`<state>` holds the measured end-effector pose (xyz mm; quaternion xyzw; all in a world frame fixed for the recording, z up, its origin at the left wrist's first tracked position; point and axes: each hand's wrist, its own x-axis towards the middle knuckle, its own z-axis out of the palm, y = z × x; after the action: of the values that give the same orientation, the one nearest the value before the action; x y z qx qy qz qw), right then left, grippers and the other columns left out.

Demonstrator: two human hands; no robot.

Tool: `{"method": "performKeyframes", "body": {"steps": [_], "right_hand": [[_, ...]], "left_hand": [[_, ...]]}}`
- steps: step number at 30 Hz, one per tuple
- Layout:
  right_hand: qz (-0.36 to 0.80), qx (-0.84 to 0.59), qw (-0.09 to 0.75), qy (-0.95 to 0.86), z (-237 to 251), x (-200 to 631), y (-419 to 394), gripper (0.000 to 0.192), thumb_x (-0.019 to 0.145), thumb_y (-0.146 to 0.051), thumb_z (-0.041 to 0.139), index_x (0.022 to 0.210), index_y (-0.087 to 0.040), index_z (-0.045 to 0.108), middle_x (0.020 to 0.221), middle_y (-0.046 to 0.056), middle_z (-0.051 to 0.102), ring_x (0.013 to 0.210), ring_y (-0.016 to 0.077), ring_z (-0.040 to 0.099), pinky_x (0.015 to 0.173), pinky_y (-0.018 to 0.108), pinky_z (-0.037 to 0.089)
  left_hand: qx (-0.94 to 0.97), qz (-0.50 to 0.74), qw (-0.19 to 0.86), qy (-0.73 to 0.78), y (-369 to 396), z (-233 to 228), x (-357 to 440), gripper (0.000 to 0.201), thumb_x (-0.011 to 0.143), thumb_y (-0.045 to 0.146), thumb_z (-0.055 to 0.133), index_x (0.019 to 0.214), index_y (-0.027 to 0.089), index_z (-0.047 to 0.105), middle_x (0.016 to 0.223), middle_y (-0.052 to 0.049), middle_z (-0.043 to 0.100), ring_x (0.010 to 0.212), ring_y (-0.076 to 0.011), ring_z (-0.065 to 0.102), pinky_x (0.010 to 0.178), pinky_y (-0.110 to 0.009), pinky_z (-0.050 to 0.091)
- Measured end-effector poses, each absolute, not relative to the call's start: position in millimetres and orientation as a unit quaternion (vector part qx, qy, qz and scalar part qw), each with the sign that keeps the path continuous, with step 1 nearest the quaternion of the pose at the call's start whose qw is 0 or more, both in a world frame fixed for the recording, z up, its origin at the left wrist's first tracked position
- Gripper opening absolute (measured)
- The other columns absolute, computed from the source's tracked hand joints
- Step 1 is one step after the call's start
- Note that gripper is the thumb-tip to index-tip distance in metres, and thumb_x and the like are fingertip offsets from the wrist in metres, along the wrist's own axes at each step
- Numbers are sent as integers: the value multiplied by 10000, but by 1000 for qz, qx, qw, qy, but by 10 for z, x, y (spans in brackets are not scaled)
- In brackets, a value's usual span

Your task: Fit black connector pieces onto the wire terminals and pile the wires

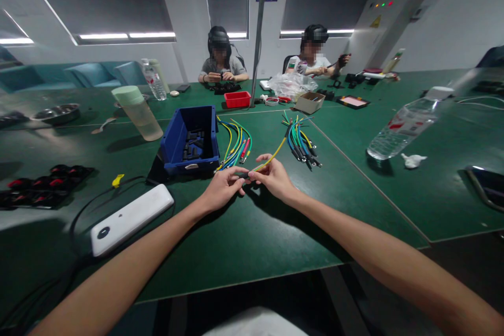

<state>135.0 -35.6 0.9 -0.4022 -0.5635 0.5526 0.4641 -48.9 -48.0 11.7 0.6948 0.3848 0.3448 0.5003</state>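
Yellow wire [271, 158] held just above the tabletop [252, 231], near its middle, between both hands; its far end runs up toward a bundle of wires with black plugs [301, 142]. Left hand [222, 189]: grip closed, fingertips pinched on the dark near end of the wire. Right hand [273, 176]: grip closed, thumb and fingers pinched on the wire just beside the left fingertips, the two hands nearly touching. A second loose bundle of coloured wires [236, 147] lies just left of the hands, beside a blue bin [191, 142] holding small black parts. Further left: a white power bank [132, 218] with a black cable, a yellow clip [117, 180], a row of red-and-black parts [43, 184], a pale green plastic cup [137, 113], a spoon [103, 125] and a metal bowl [57, 113]. To the right: a clear water bottle [401, 126] lying on its side, a crumpled white scrap [412, 159], a dark phone [486, 186] at the edge. Tabletop surface is dark green matting, made of several panels with visible seams. Far side: a small red tray [237, 98], a cardboard box [310, 102], a plastic bag [291, 84], and two seated people [222, 65] working with their own hands. Room: white walls, dark roller blinds, a grey pole [260, 31], an electrical cabinet [380, 16] with indicator lamps.
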Motion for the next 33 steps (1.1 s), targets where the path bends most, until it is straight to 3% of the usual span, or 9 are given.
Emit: {"method": "performKeyframes", "body": {"steps": [6, 11, 20, 28, 33], "right_hand": [[538, -408, 479, -561, 27, 1331, -386, 585, 694, -323, 694, 1171, -215, 374, 763, 0, 676, 667, 177, 684, 563, 266, 515], [499, -421, 487, -580, 35, 1340, -381, 697, 694, -306, 691, 1298, -202, 359, 793, 12, 662, 662, 164, 663, 559, 265, 516], [497, -409, 483, -594, 60, 1354, -380, 751, 721, -296, 667, 1380, -179, 326, 755, 5, 643, 608, 145, 633, 552, 265, 507], [480, -424, 486, -595, 60, 1394, -361, 866, 754, -301, 643, 1466, -195, 162, 808, 4, 611, 615, 138, 631, 562, 273, 511], [459, -430, 489, -605, 47, 1434, -304, 864, 778, -281, 616, 1478, -176, 121, 769, -9, 592, 601, 123, 606, 560, 268, 503]], "left_hand": [[711, 338, 478, 390, -484, 107, -493, 329, 855, 346, 532, 1105, 134, 564, 835, -66, 692, 642, -151, 647, 623, -266, 469], [706, 339, 475, 402, -481, 119, -486, 275, 838, 370, 562, 971, 131, 582, 794, -62, 693, 651, -162, 653, 627, -268, 472], [717, 335, 461, 402, -473, 132, -483, 276, 834, 405, 562, 819, 131, 591, 820, -69, 682, 630, -148, 643, 612, -266, 491], [748, 323, 423, 397, -473, 128, -498, 305, 870, 388, 513, 764, 125, 627, 690, -43, 658, 612, -131, 611, 604, -237, 451], [753, 318, 418, 395, -468, 122, -496, 297, 872, 370, 505, 789, 125, 651, 712, -39, 662, 610, -125, 612, 610, -234, 458]]}}
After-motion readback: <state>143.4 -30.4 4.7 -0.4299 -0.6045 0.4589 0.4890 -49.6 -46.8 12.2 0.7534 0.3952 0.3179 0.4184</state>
